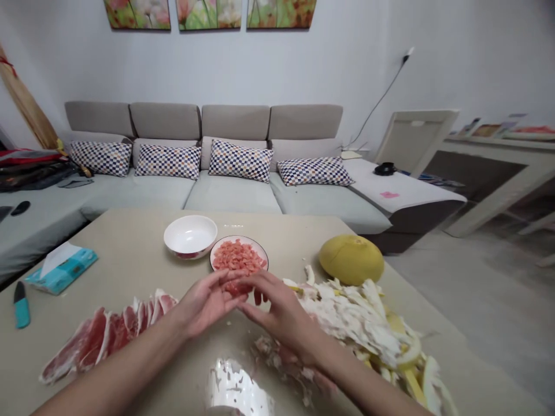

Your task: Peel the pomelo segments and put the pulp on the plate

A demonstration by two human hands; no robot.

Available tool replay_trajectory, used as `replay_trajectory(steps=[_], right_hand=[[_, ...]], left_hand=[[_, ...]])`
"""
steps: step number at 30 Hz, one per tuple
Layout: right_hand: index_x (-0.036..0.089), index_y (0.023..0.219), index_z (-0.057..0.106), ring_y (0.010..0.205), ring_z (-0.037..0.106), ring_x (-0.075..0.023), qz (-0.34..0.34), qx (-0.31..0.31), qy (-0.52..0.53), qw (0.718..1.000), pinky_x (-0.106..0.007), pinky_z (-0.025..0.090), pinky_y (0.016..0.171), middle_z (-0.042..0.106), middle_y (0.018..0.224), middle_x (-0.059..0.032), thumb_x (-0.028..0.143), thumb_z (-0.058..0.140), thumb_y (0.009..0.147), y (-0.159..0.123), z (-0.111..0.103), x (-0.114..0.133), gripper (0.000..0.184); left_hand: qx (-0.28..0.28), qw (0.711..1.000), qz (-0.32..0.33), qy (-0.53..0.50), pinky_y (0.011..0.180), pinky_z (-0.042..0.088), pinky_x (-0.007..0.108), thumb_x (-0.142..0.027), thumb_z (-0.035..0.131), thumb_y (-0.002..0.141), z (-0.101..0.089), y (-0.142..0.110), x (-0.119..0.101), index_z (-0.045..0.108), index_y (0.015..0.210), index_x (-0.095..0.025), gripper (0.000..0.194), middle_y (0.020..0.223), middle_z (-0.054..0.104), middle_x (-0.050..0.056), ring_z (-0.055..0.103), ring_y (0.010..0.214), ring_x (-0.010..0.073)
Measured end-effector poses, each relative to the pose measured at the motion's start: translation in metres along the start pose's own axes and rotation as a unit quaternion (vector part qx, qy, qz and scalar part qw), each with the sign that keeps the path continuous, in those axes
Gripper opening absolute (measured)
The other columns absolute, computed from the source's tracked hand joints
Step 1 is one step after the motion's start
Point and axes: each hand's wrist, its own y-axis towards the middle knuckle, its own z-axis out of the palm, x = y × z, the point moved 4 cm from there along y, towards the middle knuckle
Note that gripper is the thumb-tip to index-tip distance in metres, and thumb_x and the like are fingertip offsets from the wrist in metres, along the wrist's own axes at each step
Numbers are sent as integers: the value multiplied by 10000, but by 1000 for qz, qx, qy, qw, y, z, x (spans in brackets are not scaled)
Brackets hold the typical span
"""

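My left hand (208,306) is palm up in the middle of the table, fingers loosely cupped under a bit of red pomelo pulp (233,287). Over it reaches my right hand (280,309), its fingers curved and thumb held apart, fingertips close to the pulp; I see nothing gripped in it. Just beyond both hands stands a plate (262,254) heaped with pink-red pulp pieces (236,255). Pomelo segments (115,326) lie in a row beside my left forearm. Pale membranes and peel (355,320) form a pile to the right of my right hand.
A white bowl (191,236) stands left of the plate. A whole yellow pomelo (351,259) sits behind the peel pile. At the left edge are a blue tissue pack (65,268) and a teal-handled knife (21,309). Membrane scraps (281,358) lie under my right forearm. Behind is a sofa (234,190).
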Motion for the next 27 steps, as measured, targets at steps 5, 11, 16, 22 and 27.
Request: replay_trajectory(steps=[5,11,16,22,27], right_hand=[[210,1001,650,813,608,-185,9,12,-42,999,-300,497,716,640,909,-63,169,600,857,-45,16,33,157],[209,1078,640,761,634,-194,-86,-3,-141,986,-296,493,661,686,879,-80,151,562,877,-71,25,53,224],[211,1172,579,718,638,-193,-144,-18,-174,974,-302,488,626,709,879,-79,133,559,878,-77,35,51,304],[210,1032,621,650,642,-140,134,24,112,984,-244,526,595,682,885,-50,288,669,829,-69,44,28,223],[205,884,717,712,658,-172,209,59,162,963,-260,510,623,719,849,-62,351,650,838,-70,48,25,167]], left_hand=[[29,997,-31,-67,999,436,323,-224,585,868,8,-60,31,708,1004,-117,211,985,688,116,619,1046,207],[25,999,-38,-26,882,500,413,-360,553,913,-10,-87,60,659,1092,-171,281,1046,645,115,611,1000,227],[-18,995,-24,98,827,502,340,-309,705,813,-29,-88,64,666,968,-164,216,930,633,57,601,872,167],[-56,966,73,241,838,467,314,-280,768,730,-42,-83,55,641,914,-177,247,918,679,54,619,921,203],[-71,954,69,284,824,479,325,-307,733,747,-43,-84,58,660,869,-180,190,888,682,49,628,890,215]])
